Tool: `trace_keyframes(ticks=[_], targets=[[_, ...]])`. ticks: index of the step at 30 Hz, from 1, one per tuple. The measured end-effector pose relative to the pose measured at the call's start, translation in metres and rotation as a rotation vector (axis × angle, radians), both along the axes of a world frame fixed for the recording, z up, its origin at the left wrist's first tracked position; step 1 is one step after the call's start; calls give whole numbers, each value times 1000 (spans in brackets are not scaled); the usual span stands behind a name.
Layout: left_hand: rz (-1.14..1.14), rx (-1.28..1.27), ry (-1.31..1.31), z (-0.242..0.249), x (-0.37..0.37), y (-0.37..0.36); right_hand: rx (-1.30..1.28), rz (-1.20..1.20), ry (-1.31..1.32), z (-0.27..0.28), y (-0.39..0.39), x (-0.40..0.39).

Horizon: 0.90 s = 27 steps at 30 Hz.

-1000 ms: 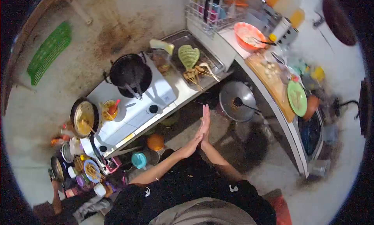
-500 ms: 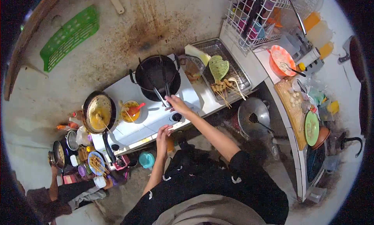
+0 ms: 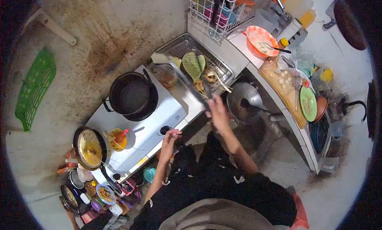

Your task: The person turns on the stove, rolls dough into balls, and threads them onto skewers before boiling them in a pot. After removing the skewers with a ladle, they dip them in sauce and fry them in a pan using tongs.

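Note:
My right hand (image 3: pixel 218 114), blurred by motion, grips a pair of dark tongs (image 3: pixel 202 100) beside the counter's front edge. The tongs reach toward several skewers of meat (image 3: pixel 200 86) by a green perforated spatula (image 3: pixel 192 67) on a metal rack tray (image 3: pixel 180 43). At the stove's front edge is my left hand (image 3: pixel 169 145), fingers loosely bent and apart, near the stove knob (image 3: pixel 165 130); I see nothing held in it. A black two-handled pot (image 3: pixel 133 95) sits on the white stove (image 3: pixel 159 120).
Left on the stove are a frying pan (image 3: pixel 89 148) of yellow liquid and a bowl of yellow sauce (image 3: pixel 117 139). A large wok (image 3: pixel 243 98) stands low to the right. A cutting board (image 3: pixel 282 90) and an orange bowl (image 3: pixel 260 41) rest on the right counter. Another person's hand (image 3: pixel 69 206) shows lower left.
The tongs in my right hand have left the black pot and swung right toward the skewers. My view has turned right. My left hand stays by the stove front.

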<state>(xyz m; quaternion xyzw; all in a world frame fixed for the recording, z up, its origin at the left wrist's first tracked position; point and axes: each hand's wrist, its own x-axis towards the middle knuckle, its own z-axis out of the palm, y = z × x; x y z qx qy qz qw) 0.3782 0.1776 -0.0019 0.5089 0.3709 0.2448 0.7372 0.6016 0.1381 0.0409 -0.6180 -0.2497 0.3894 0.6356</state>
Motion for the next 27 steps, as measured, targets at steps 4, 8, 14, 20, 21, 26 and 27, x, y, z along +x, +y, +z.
trace_keyframes(ticks=[4,8,14,20,21,26,27], targets=[[8,34,-9,-4,27,-3,-70,-71,-25,-28,-30,84],[60,-6,-44,-4,53,-17,-196,-106,15,-69,-15,146],[15,-10,45,-58,60,-50,-299,124,130,-122,9,193],[308,-10,99,-62,51,-87,-297,-126,252,-84,-23,138],[335,-23,106,-63,46,-93,-332,-224,205,-79,-32,126],[659,18,67,-68,22,-110,-203,282,74,-84,-46,47],[723,22,31,-67,17,-110,-229,554,125,-89,-40,24]])
